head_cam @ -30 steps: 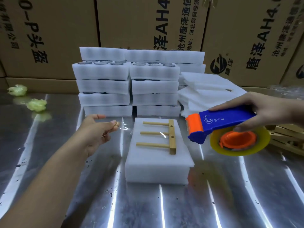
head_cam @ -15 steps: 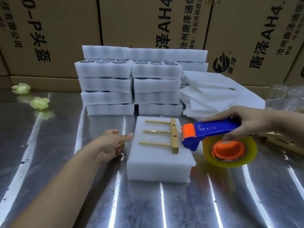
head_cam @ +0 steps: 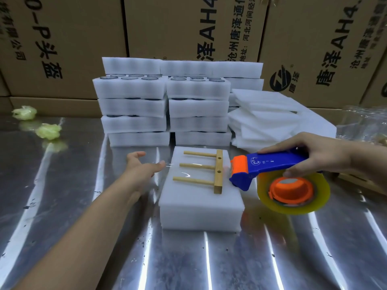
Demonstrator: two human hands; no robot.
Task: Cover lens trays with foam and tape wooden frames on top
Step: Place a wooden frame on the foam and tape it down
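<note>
A white foam-covered lens tray (head_cam: 199, 204) lies on the steel table in front of me. On top of it rests a wooden frame (head_cam: 217, 174), a bar with three pegs pointing left. A clear strip of tape glints across the middle peg toward the tray's left edge. My left hand (head_cam: 142, 170) is at that left edge with fingers extended, its fingertips at the tape end. My right hand (head_cam: 310, 151) grips a blue and orange tape dispenser (head_cam: 270, 170) with a yellowish roll, its orange nose just right of the frame's bar.
Stacks of foam lens trays (head_cam: 165, 101) stand behind the work tray, with loose foam sheets (head_cam: 272, 116) to their right. Wooden frames (head_cam: 360, 181) lie at the far right. Two green crumpled wads (head_cam: 48, 130) sit far left. Cardboard boxes (head_cam: 188, 28) wall the back.
My left hand moved right from the open table to the tray's left edge. The dispenser came left and down, up against the frame's bar, with tape now across the middle peg.
</note>
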